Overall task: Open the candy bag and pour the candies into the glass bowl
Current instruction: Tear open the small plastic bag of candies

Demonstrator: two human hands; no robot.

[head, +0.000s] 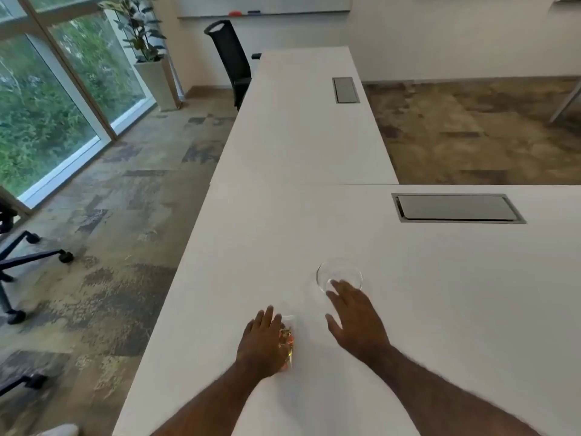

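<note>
A clear candy bag (287, 339) with orange and yellow candies lies on the white table (440, 309). My left hand (262, 341) lies flat over it and covers most of the bag, so only its right edge and clear top show. A small empty glass bowl (339, 274) stands a little farther back and to the right. My right hand (355, 313) hovers with fingers spread just in front of the bowl, its fingertips at the near rim, holding nothing.
Two grey cable hatches (457, 207) (345, 89) are set into the table tops. The table's left edge runs close to my left hand. Office chairs (231, 61) stand on the carpet to the left and at the far end.
</note>
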